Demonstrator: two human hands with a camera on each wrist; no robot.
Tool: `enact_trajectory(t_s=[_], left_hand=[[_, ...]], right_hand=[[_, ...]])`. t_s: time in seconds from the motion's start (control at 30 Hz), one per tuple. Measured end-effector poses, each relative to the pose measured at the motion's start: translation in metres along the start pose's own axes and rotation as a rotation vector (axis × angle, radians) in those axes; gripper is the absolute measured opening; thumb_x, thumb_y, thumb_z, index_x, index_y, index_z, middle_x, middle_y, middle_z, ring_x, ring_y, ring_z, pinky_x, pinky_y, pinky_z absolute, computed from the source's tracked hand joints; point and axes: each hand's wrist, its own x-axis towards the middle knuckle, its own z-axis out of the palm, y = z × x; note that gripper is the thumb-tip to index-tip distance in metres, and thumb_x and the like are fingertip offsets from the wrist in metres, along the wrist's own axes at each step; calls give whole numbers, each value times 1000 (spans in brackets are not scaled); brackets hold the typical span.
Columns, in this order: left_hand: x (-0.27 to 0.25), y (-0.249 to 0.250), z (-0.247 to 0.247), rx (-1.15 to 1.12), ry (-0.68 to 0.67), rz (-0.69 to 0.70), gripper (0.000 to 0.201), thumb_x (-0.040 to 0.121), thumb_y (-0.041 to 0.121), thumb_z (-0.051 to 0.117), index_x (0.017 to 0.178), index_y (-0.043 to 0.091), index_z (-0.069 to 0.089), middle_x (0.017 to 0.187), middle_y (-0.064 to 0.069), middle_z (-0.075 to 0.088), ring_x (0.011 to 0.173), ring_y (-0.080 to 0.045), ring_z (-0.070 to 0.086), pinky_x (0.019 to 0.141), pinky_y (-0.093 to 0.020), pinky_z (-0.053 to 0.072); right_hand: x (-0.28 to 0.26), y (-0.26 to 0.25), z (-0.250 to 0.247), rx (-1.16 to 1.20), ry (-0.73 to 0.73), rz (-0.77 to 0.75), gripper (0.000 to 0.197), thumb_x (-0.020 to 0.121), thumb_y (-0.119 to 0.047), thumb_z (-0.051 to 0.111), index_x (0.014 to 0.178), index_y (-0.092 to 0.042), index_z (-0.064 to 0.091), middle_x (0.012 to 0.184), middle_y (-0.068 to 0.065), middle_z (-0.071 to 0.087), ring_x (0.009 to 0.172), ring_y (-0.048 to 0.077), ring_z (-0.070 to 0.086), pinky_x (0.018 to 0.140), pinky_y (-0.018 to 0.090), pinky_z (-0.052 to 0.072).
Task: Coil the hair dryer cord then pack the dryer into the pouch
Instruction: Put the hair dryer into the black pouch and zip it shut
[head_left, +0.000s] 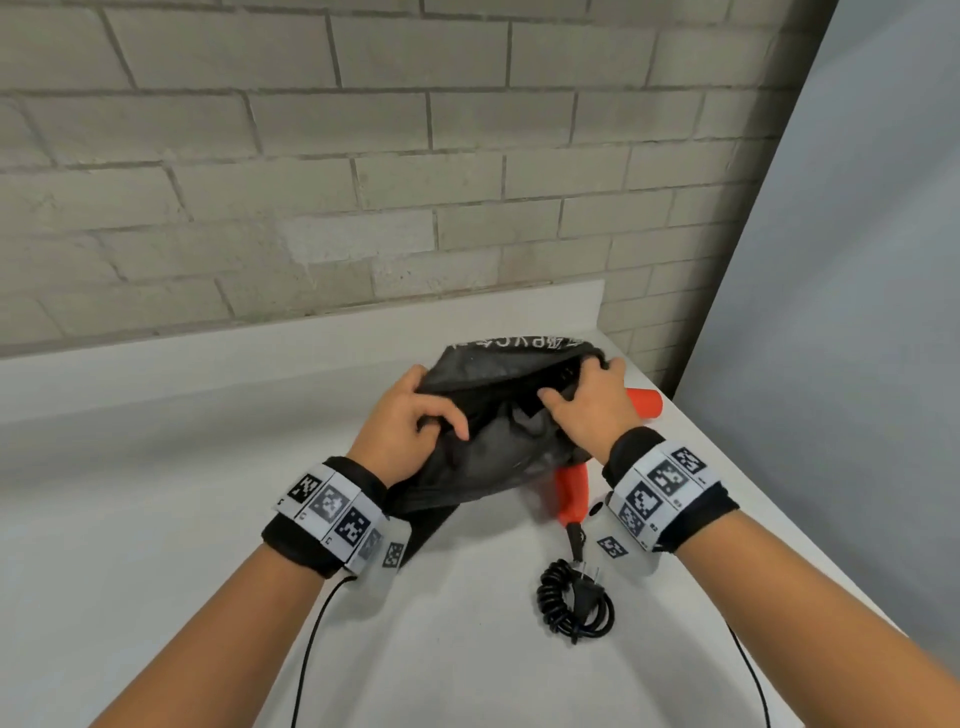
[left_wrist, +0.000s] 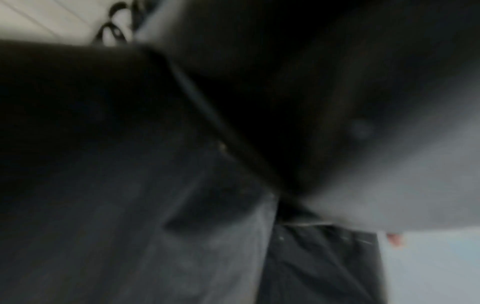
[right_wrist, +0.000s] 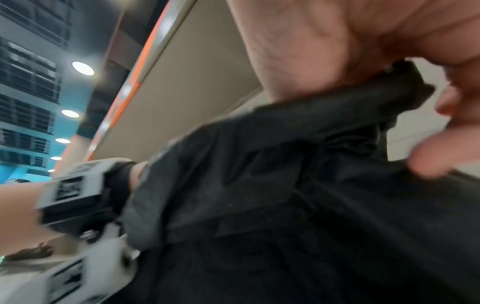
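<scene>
A black fabric pouch (head_left: 498, 415) with white lettering is held above the white table, its mouth spread between both hands. My left hand (head_left: 415, 415) grips the pouch's left edge, fingers curled into the fabric. My right hand (head_left: 587, 400) grips its right edge; the right wrist view shows the thumb and fingers pinching the black pouch (right_wrist: 298, 185). The orange hair dryer (head_left: 571, 493) lies on the table under the pouch, mostly hidden, with its barrel end (head_left: 647, 402) poking out past my right hand. Its black cord (head_left: 574, 605) lies coiled with the plug near the handle. The left wrist view shows only dark pouch fabric (left_wrist: 182, 205).
A white table (head_left: 208, 519) runs to a grey brick wall (head_left: 311, 182) behind. A pale panel (head_left: 857, 312) stands along the right side, close to the dryer. Thin black wrist-camera cables (head_left: 311, 649) hang from both wrists.
</scene>
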Motion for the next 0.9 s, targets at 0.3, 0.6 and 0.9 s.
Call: enact_trajectory(t_s=[0.3,0.6,0.9], left_hand=[[-5,-27,-6,470,-45,-510,60,69,35,72,120,12,50,139,-14,22,102,-36,55,94,-39,46],[-29,-31,7,763,-361,-582,79,68,26,72,134,35,28,149,-12,-7,102,-34,56,87,-39,48],[-32,-36,-2,710,-539,-681,90,72,19,66,142,30,12,152,-10,-13,109,-35,56,94,-39,47]], right_hand=[[-7,2,6,526,-201,-120,52,68,22,28,65,-19,61,75,-6,59,66,3,57,51,3,40],[1,13,26,-335,-206,-152,47,74,-2,61,116,-7,41,134,21,23,82,37,55,76,38,51],[2,18,32,-601,-455,-256,32,78,-4,55,110,-1,50,144,13,16,119,41,33,92,42,40]])
